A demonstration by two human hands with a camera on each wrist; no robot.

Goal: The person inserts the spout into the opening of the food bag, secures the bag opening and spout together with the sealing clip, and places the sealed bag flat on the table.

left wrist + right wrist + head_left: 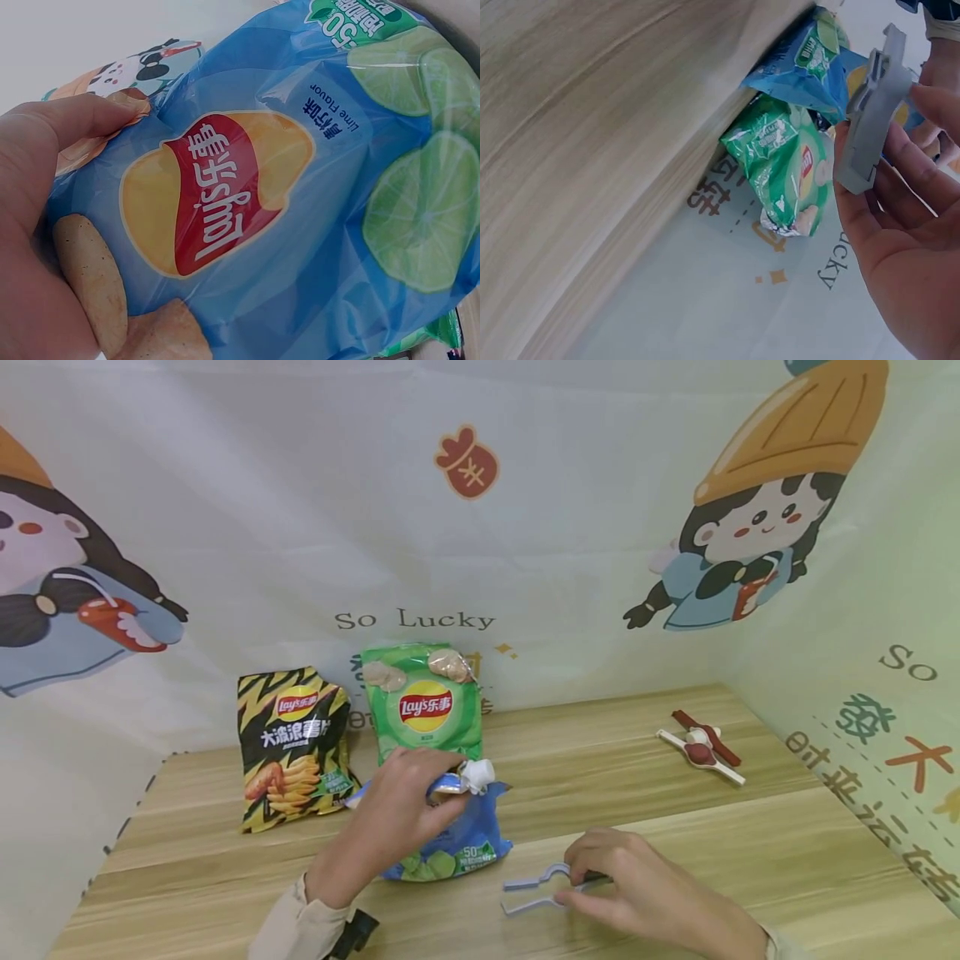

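My left hand [405,802] grips the gathered top of a blue lime-flavor chip bag [480,827], which stands on the table. In the left wrist view my thumb presses the front of the chip bag [330,187] beside its logo. A small white piece [478,775] shows at the bag's top right corner; its kind is unclear. My right hand [637,885] pinches a pale blue-grey bag clip [536,883] at one end, right of the bag and apart from it. The clip's two arms are spread apart. In the right wrist view the clip [874,112] sits between thumb and fingers.
Behind the blue bag a green chip bag [427,718] leans against the printed backdrop [555,560]. Left of it stands a black-and-yellow chip bag [292,752]. A dark red clip [712,739] and a white clip [693,747] lie at the right on the wooden table [600,777].
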